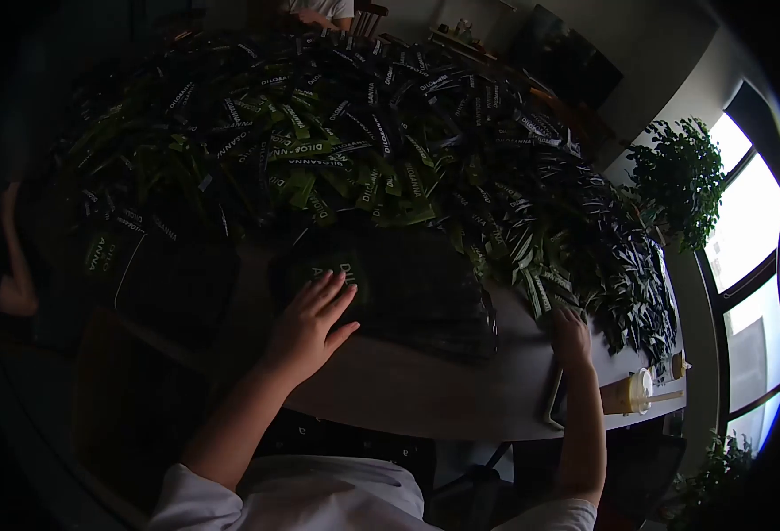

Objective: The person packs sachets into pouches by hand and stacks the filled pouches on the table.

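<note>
Left hand, open, fingers spread: I have it on dark printed bagging, count unclear, across the bench. Right hand touches the uncountable packets; I cannot tell its grip. Nearby: one lidded cup. Outward: two plants.

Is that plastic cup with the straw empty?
Not empty: something light brown shows through the side of the plastic cup, below its lid. Exactly how full, I cannot tell.

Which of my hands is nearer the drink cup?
Right. The right hand is left of the cup, by packets; the left hand is farther left, over a dark bag.
</note>
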Available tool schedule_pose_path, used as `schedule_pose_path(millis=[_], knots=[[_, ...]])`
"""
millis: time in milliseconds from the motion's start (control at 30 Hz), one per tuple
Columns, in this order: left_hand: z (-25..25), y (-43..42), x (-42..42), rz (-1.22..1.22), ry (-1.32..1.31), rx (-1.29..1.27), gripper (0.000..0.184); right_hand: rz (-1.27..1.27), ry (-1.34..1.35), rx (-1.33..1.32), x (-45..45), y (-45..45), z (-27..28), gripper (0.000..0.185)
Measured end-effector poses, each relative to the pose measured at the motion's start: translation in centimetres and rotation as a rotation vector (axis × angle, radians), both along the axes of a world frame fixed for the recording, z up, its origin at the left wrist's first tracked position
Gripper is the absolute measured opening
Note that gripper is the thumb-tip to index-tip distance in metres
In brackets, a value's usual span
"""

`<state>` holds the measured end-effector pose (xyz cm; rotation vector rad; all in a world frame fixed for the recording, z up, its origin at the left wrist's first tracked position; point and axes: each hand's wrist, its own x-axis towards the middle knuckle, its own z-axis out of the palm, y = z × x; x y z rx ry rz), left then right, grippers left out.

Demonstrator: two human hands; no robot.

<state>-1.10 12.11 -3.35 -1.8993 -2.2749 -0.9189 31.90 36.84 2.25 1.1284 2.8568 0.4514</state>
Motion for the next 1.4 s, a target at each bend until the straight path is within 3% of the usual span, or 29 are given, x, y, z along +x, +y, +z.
schedule_pose_path(millis=[67, 200, 300, 367, 400, 467, 500, 567, 700, 767, 800, 867, 900, 1000, 1067, 1100, 1167, 1200, 1300, 1367, 1400], knots=[[0.1, -0.5, -0.1, -0.026, -0.081, 0.052, 0.041, 0.118, 0.473, 0.122, -2.8, -4.0, 2.2, 0.006], [-0.8, -1.3, 0.3, 0.049, -0.113, 0.163, 0.032, 0.172, 1.715, -0.349, -3.2, -12.4, -0.9, 0.012], [-1.3, -2.1, 0.6, 0.071, -0.003, 0.216, 0.031, 0.136, 1.613, -0.35, -3.2, -17.2, -4.0, 0.013], [-1.0, -2.7, 0.5, 0.073, -0.013, 0.237, 0.033, -0.11, 1.551, -0.373, -2.7, -17.9, -6.6, 0.025], [-0.7, -3.1, 0.5, 0.08, -0.035, 0.257, 0.036, -0.117, 1.557, -0.385, -3.3, -18.4, -6.2, 0.025], [-0.1, -4.0, 1.0, 0.096, -0.031, 0.236, 0.041, 0.269, 1.962, -0.32, -4.3, -20.4, -4.7, 0.025], [0.4, -4.1, 1.1, 0.112, -0.025, 0.25, 0.046, 0.255, 1.979, -0.312, -4.6, -20.5, -5.3, 0.025], [1.0, -4.8, 2.0, 0.076, -0.025, 0.251, 0.051, -0.103, 1.563, -0.432, -4.9, -20.0, -6.7, 0.023], [2.5, -7.1, 3.4, -0.012, -0.108, 0.219, 0.061, 0.087, 1.668, -0.412, -4.8, -20.2, -6.8, 0.015], [2.3, -7.4, 4.3, -0.074, -0.131, 0.219, 0.06, -0.376, 1.967, -0.818, -7.0, -20.9, -6.0, 0.013], [1.9, -7.4, 5.0, -0.106, -0.109, 0.238, 0.06, -0.371, 1.972, -0.821, -7.3, -21.3, -5.9, 0.013], [1.0, -7.9, 6.1, -0.11, -0.077, 0.166, 0.058, -0.057, 1.7, -1.027, -7.8, -22.2, -5.5, 0.012], [0.4, -8.1, 6.5, -0.141, -0.097, 0.169, 0.055, -0.158, 1.751, -1.066, -9.1, -22.9, -4.7, 0.014], [-0.1, -8.6, 7.4, -0.215, -0.068, 0.117, 0.049, -0.248, 1.459, -1.241, -9.7, -22.9, -4.0, 0.023], [-0.9, -9.4, 8.0, -0.269, -0.021, -0.076, 0.054, -0.298, 1.166, -1.021, -11.0, -23.1, -2.7, 0.024], [-0.6, -9.4, 7.9, -0.269, -0.021, -0.08, 0.054, -0.383, 1.164, -1.016, -10.9, -23.3, -3.4, 0.025], [0.3, -8.7, 7.4, -0.279, -0.128, 0.111, 0.078, -0.304, 1.148, -1.087, -10.8, -23.7, -3.3, 0.025], [0.4, -8.5, 7.4, -0.279, -0.13, 0.108, 0.078, -0.228, 1.124, -1.159, -10.7, -24.0, -2.8, 0.026], [0.0, -7.6, 7.5, -0.262, -0.199, 0.258, 0.1, 0.273, 0.971, -1.074, -11.2, -25.2, -2.2, 0.025], [0.3, -7.6, 7.0, -0.303, -0.247, 0.2, 0.101, 0.197, 0.86, -1.096, -11.0, -25.0, -2.0, 0.028], [0.5, -7.8, 6.8, -0.341, -0.297, 0.139, 0.102, 0.204, 0.888, -1.082, -11.0, -24.7, -2.1, 0.02]])
